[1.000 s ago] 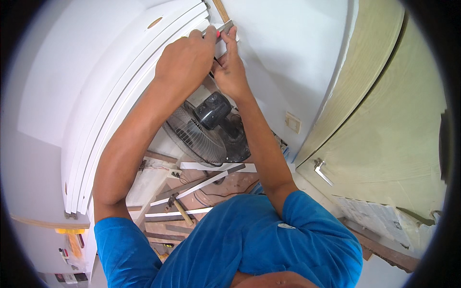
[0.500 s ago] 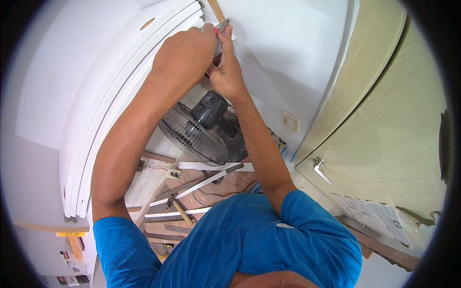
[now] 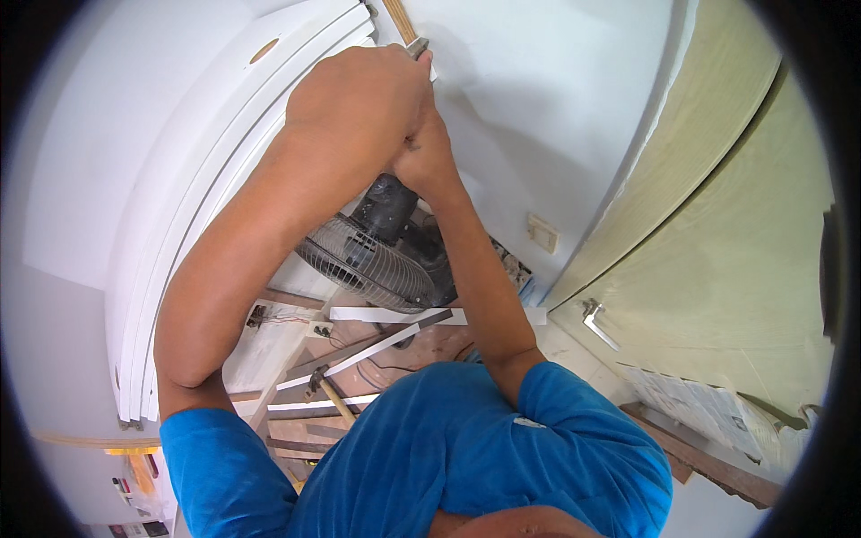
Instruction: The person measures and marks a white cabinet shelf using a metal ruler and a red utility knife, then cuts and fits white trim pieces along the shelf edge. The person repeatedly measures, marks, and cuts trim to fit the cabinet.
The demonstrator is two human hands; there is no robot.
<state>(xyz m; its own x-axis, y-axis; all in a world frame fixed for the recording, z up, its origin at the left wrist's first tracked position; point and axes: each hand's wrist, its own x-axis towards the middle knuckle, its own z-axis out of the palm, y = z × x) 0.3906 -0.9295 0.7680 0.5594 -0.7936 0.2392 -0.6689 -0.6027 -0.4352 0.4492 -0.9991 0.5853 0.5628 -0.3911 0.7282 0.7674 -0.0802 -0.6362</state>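
Observation:
Both my hands are raised near the top of the white layered moulding [image 3: 188,206], by a narrow wooden strip [image 3: 400,20] in the corner. My left hand [image 3: 354,94] is closed, its back toward the camera and its fingertips hidden at a small grey metal piece [image 3: 416,47]. My right hand [image 3: 421,148] is closed just beside and partly behind it, gripping at the same grey piece, with its thumb pointing up. A small white piece shows at their tips. What exactly lies between the palms is hidden.
A black fan [image 3: 368,264] sits below my hands. Lower down lie loose white and dark strips [image 3: 439,316], a hammer [image 3: 334,394] and wiring by a socket box [image 3: 321,330]. The wall switch [image 3: 542,231] and a pale door [image 3: 717,296] with a handle are at the right.
My left hand has moved right and now covers more of my right hand and the grey piece. The red bit that showed between my fingers is hidden. Both forearms have shifted slightly.

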